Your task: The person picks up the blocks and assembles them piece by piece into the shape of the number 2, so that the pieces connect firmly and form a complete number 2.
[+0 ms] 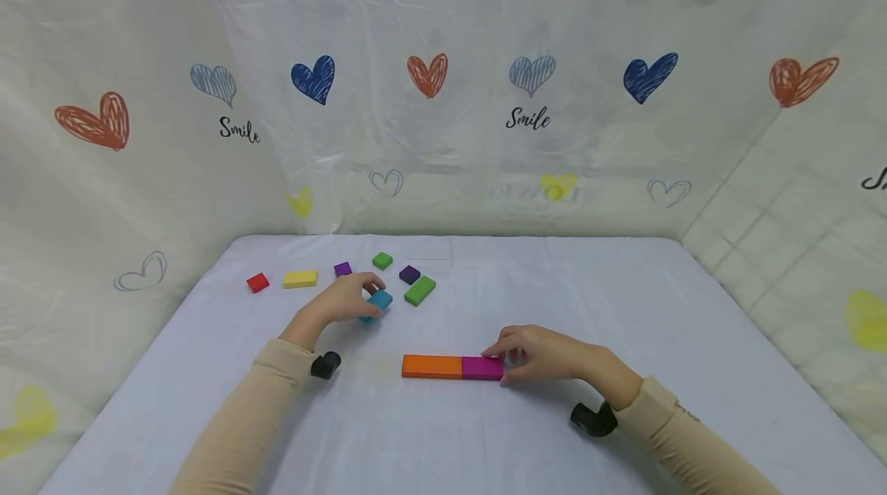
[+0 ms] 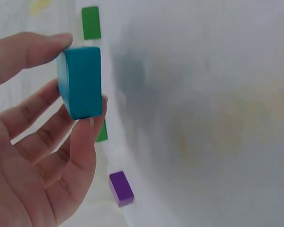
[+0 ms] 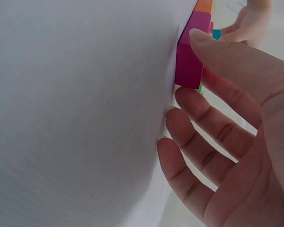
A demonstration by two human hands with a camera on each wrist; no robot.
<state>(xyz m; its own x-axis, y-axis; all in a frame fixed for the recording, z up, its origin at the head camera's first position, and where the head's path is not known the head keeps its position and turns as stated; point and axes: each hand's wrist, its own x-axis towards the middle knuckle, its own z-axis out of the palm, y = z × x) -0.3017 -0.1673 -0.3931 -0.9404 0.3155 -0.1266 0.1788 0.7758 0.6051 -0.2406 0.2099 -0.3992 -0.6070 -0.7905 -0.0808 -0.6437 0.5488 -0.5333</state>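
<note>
The blue block (image 1: 379, 299) is left of center, held by the left hand (image 1: 341, 299): fingers partly curled, thumb at the near side, fingertips opposite. It appears raised above the counter (image 1: 624, 295). The magenta block (image 1: 480, 369) lies flat on the counter, its left end against the orange block (image 1: 432, 366). The right hand (image 1: 554, 353) pinches its right end between thumb and forefinger; the outer two fingers stand apart from it.

Handling: both held blocks are probably light and rigid, with little risk of breakage. The smooth faces may slip or pivot under an off-center pinch. Recommended hold: opposite sides of the blue block, at mid-length; for the magenta block, the near and far sides, leaving its left end unobstructed.
</note>
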